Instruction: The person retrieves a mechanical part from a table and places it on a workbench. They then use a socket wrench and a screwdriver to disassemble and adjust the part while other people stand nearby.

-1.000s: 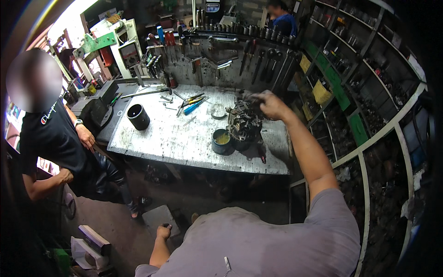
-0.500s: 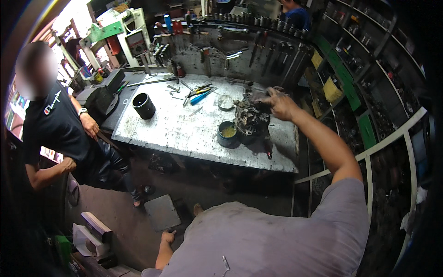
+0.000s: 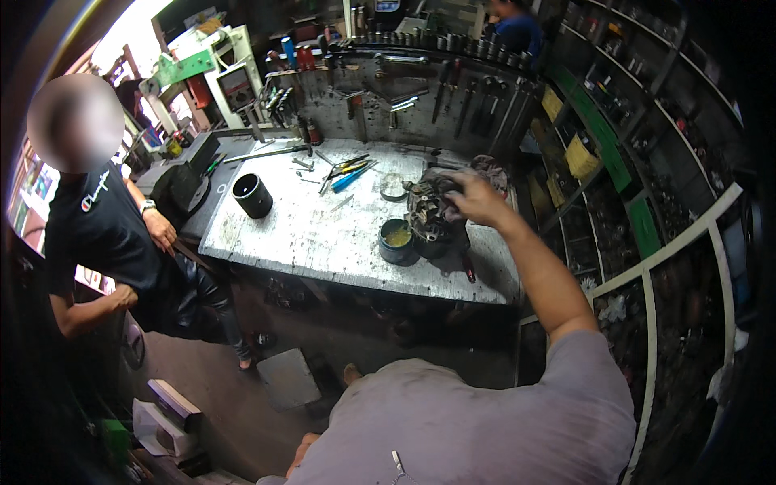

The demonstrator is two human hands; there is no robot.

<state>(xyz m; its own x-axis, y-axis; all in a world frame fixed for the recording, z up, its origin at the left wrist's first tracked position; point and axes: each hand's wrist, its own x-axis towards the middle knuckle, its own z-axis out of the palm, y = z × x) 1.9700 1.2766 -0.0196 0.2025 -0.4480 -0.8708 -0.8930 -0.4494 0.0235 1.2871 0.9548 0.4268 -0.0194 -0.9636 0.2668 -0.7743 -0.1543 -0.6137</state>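
My right hand (image 3: pixel 473 198) reaches out over the metal workbench (image 3: pixel 307 242) and lies on top of a dark, greasy machine part (image 3: pixel 428 218), its fingers curled over the upper edge. A small round tin of yellowish grease (image 3: pixel 396 240) stands right against the part's left side. A red-handled tool (image 3: pixel 469 267) lies just in front of the part. My left hand (image 3: pixel 301 451) hangs low beside my grey shirt and is mostly hidden; its fingers cannot be made out.
A black cylinder (image 3: pixel 252 196) stands at the bench's left, with screwdrivers (image 3: pixel 352 171) and a round dish (image 3: pixel 394 186) farther back. A person in a black shirt (image 3: pixel 105 234) leans at the left end by a vise (image 3: pixel 184 184). Tool rack behind, shelves (image 3: pixel 614 162) on the right.
My right hand stays on the machine part, sliding slightly lower over it. The view has shifted a little; the person on the left holds the same stance.
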